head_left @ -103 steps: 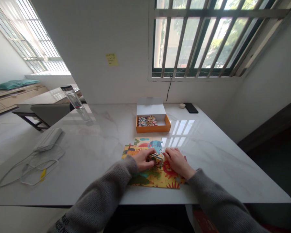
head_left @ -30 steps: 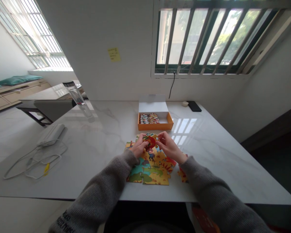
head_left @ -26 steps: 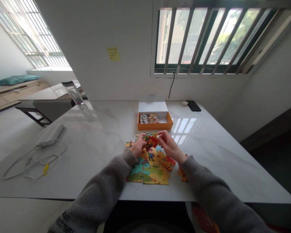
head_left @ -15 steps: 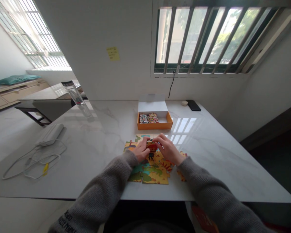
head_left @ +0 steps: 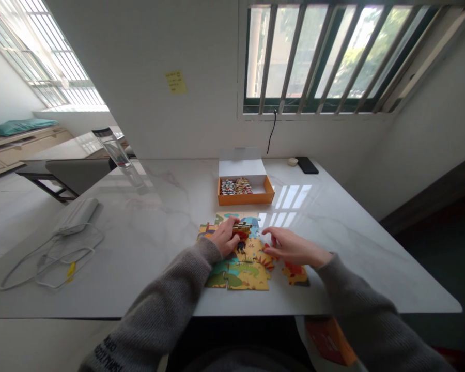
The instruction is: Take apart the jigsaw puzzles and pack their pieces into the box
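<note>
My left hand (head_left: 227, 238) is closed around a small stack of jigsaw pieces (head_left: 242, 229), held over the partly joined puzzle (head_left: 248, 276) with its bright animal pictures. To the right, my right hand (head_left: 290, 245) hovers at the puzzle's right edge. Its thumb and index finger are apart, and I see nothing between them. Just below that hand, a separate group of joined pieces (head_left: 296, 275) in red and yellow lies on the white table. Part of the puzzle is hidden beneath my left hand.
Behind the puzzle stands an orange box (head_left: 246, 199), lid up, with rows of pieces in its left part. A phone (head_left: 307, 165) and a small white object (head_left: 292, 161) lie at the back right. Left are a clear bottle (head_left: 116, 150) and a white device (head_left: 77, 214) with cables.
My right hand has left the stack and moved right, its fingers now apart. The stack stays in my left hand, tipped from showing a red picture to mostly edge-on.
</note>
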Tool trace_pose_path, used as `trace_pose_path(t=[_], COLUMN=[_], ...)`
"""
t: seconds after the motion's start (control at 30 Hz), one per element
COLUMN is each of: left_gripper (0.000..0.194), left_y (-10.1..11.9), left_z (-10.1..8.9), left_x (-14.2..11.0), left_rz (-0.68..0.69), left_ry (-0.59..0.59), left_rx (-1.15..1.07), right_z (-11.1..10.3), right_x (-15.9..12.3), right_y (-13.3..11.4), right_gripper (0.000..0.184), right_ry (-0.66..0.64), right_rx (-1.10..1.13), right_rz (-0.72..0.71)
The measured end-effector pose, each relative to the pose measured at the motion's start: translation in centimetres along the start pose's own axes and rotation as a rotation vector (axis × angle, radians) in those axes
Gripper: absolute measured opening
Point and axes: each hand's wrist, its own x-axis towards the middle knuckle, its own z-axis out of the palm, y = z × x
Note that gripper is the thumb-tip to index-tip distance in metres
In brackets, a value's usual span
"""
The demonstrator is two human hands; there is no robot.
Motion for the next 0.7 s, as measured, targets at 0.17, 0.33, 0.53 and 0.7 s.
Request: trace_pose_path(t=[0.17, 0.33, 0.53, 0.7], left_gripper=[0.033, 0.035, 0.041, 0.055], left_y=[-0.3, -0.4, -0.2, -0.5], left_z=[0.1, 0.1, -0.5, -0.9], left_x=[0.2, 0.3, 0.1, 0.0], left_rz=[0.001, 0.008, 0.039, 0.088], left_ry=[0.003, -0.009, -0.054, -0.091], left_rx=[-0.008, -0.030, -0.024, -0.010], right_z=[1.4, 1.1, -0.2, -0.2], right_x=[-1.9, -1.4, -0.4, 2.4], right_y=[-1.1, -1.3, -1.8, -3.1], right_gripper=[0.040, 0.035, 0.007, 0.016], right_ry=[0.061, 0.018, 0.001, 0.190], right_rx=[-0.277, -0.136, 0.307, 0.263], right_rz=[0.054, 0.064, -0.005, -0.134])
